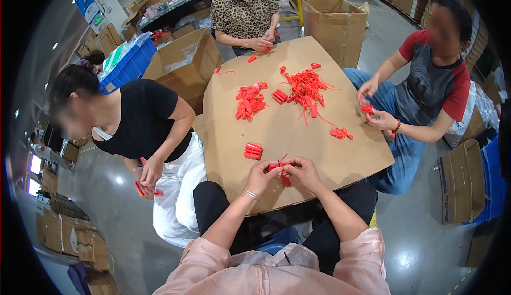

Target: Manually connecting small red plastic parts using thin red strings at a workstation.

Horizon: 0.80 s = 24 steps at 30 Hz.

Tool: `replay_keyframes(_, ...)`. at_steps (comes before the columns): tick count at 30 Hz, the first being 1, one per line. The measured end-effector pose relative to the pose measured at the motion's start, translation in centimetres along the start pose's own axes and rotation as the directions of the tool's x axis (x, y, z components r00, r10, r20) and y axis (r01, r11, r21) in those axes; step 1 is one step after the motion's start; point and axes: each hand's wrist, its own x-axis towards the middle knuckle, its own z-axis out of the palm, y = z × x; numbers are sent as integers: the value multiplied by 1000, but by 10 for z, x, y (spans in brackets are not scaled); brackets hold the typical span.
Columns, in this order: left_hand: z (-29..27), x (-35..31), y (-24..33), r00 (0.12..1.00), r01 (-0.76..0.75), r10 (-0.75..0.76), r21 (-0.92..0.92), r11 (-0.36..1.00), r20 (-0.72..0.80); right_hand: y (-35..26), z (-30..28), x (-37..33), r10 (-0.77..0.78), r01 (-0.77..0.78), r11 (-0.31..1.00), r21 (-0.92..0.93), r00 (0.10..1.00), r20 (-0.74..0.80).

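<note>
My left hand (262, 178) and my right hand (303, 174) meet over the near edge of the cardboard-topped table. Both pinch a small red plastic piece (286, 179), whose exact kind is too small to make out. A thin dark cord or tie stands up between my fingertips. Just beyond my left hand lies a stack of red plastic pieces (253, 151). Farther off is a large tangled heap of red pieces with thin red cords (307, 88), with a smaller red pile (250, 102) to its left. A few red pieces (340, 133) lie near the right side.
Cardboard covers the tabletop (223, 135). Three co-workers sit or stand around it, at left (138, 119), far side (245, 13) and right (426, 82), each handling red pieces. Large cardboard boxes (335, 26) stand behind, with a blue crate (128, 63) at far left.
</note>
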Motion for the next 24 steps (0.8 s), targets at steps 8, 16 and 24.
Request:
replay_keyframes(8,4,0,1,993,-55,50,-44,998,-107,33,2,-9,-77,117,676,-727,993,89)
replay_keyframes(16,-26,3,-32,939,-141,184,163,977,-289,-8,9,-13,127,-79,919,-387,987,101)
replay_keyframes(24,-18,-14,-17,979,-80,132,308,948,-154,-15,1,-6,-75,46,949,-312,994,-79)
